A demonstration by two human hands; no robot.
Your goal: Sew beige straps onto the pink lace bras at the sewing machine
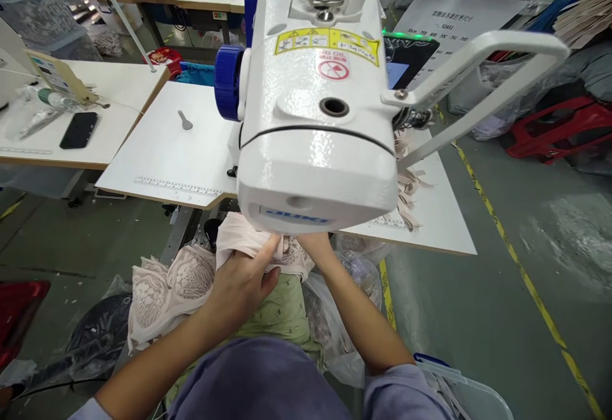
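A white sewing machine fills the middle of the view, its head hiding the needle area. Under its near end is a pale pink lace bra. My left hand grips the bra's smooth fabric, thumb and forefinger closed at its edge. My right hand reaches beneath the machine head at the lace part; its fingers are hidden. More pale pink lace bra cups hang to the left of my left hand. Green patterned cloth lies below the hands, over my lap.
The white sewing table carries a small grey tool on its left. Beige fabric strips lie on its right side. A black phone rests on the neighbouring table. Plastic bags hang at right, above a clear bin.
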